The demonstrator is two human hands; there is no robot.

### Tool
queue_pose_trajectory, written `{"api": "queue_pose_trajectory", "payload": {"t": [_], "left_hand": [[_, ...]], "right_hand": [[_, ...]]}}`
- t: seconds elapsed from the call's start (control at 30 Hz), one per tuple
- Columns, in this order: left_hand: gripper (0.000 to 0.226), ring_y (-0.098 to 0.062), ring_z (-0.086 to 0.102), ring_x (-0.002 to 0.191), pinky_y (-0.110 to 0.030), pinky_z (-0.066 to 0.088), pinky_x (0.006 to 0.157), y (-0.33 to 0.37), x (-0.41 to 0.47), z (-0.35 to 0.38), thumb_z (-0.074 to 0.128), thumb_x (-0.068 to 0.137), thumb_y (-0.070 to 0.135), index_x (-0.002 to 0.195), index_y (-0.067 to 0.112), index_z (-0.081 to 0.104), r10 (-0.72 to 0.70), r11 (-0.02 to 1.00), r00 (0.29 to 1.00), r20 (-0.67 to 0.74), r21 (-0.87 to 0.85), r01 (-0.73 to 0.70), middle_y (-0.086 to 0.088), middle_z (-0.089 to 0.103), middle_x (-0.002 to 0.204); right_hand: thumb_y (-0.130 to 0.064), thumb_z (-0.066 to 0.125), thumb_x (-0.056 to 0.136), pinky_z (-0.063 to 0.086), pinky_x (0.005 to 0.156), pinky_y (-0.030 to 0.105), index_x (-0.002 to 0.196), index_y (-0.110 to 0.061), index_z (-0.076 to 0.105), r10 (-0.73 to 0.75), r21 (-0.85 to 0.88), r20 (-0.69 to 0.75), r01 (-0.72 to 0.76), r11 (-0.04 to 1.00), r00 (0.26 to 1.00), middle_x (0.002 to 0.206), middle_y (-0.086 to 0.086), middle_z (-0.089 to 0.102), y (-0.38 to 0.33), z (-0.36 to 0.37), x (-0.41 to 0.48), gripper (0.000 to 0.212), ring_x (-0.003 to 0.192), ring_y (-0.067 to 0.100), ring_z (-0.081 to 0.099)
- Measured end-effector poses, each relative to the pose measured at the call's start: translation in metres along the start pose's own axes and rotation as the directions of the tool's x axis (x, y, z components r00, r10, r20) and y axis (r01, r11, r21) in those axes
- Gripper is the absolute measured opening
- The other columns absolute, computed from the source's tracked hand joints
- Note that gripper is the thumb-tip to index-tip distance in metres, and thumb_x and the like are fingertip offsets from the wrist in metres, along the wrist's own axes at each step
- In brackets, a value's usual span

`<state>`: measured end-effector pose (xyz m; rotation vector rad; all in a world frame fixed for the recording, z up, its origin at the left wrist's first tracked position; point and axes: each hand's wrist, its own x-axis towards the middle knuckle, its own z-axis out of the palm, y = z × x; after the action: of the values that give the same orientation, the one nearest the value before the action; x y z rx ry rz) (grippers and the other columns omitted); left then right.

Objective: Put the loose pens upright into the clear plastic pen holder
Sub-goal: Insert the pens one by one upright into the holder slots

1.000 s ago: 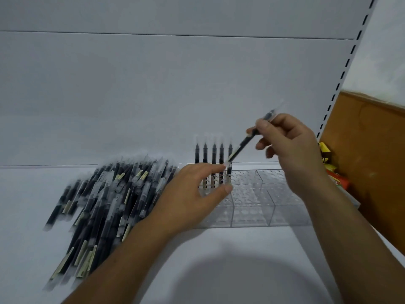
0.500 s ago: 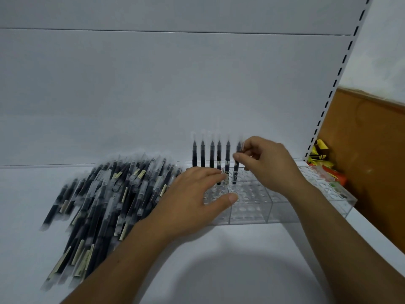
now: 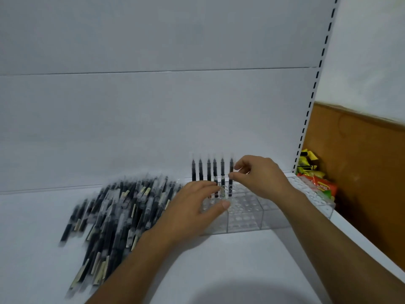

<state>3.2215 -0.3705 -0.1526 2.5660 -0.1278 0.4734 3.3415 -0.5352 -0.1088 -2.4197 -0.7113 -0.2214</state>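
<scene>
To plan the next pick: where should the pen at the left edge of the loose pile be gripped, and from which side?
Pinch the leftmost pen at mid-barrel, coming from above and from its open left side. It lies flat on the shelf, slanting away to the right, and the pile crowds only its right side.

Six pens (image 3: 208,172) stand in clear holder (image 3: 245,220), pile (image 3: 114,216) beside.

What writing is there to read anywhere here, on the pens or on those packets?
Nothing here reads clearly.
Red packet: a white patch with print, too small to read.
Yellow packets: dark marks, blurred.
Loose pens: pale label strips, blurred.
</scene>
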Motion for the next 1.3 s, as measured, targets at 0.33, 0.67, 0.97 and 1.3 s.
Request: {"api": "queue_pose_trajectory", "payload": {"t": [0.33, 0.67, 0.97, 1.3], "left_hand": [[0.016, 0.010, 0.055, 0.102, -0.017, 0.044, 0.088, -0.046, -0.057, -0.082, 0.059, 0.092, 0.042, 0.104, 0.037, 0.069, -0.225, 0.973, 0.883, -0.411, -0.134, 0.185, 0.028, 0.063, 0.103], [0.041, -0.017, 0.058, 0.114, -0.033, 0.042, 0.099, -0.140, -0.134, -0.133, 0.059, 0.093, 0.032, 0.131, 0.019, 0.058, -0.730, 0.649, 0.597, -0.332, -0.066, 0.758, 0.000, 0.060, 0.132], [0.014, -0.021, 0.054, 0.081, -0.025, 0.036, 0.069, -0.155, -0.108, -0.150, 0.066, 0.087, 0.032, 0.084, 0.019, 0.060, -0.787, 0.596, 0.596, -0.159, 0.049, 0.801, -0.004, 0.054, 0.085], [0.030, -0.018, 0.058, 0.049, -0.024, 0.054, 0.053, -0.162, -0.075, -0.158, 0.078, 0.081, 0.020, 0.068, 0.007, 0.054, -0.884, 0.464, 0.468, 0.011, -0.112, 0.879, -0.008, 0.058, 0.064]], "right_hand": [[-0.051, 0.057, 0.092, 0.048, 0.068, 0.026, 0.098, -0.038, 0.064, -0.285, -0.041, 0.177, 0.297, 0.954, 0.942, 0.089, -0.018, 0.067, -0.097, 0.026, -0.030, 0.016, 0.081, 0.006, 0.061], [-0.010, 0.046, 0.094, 0.049, 0.091, 0.039, 0.143, -0.029, 0.046, -0.384, -0.203, 0.442, 0.507, 0.837, 0.811, 0.141, 0.005, 0.048, -0.166, 0.100, -0.009, 0.053, 0.115, 0.031, 0.054], [-0.017, 0.054, 0.095, 0.049, 0.086, 0.031, 0.122, -0.027, 0.065, -0.486, -0.160, 0.307, 0.548, 0.821, 0.818, 0.121, -0.004, 0.062, -0.161, 0.111, -0.008, 0.030, 0.102, 0.019, 0.061], [-0.020, 0.059, 0.096, 0.046, 0.091, 0.024, 0.121, -0.024, 0.067, -0.539, 0.024, 0.162, 0.543, 0.839, 0.826, 0.118, -0.008, 0.066, -0.162, 0.111, -0.008, 0.026, 0.103, 0.011, 0.061]]}}
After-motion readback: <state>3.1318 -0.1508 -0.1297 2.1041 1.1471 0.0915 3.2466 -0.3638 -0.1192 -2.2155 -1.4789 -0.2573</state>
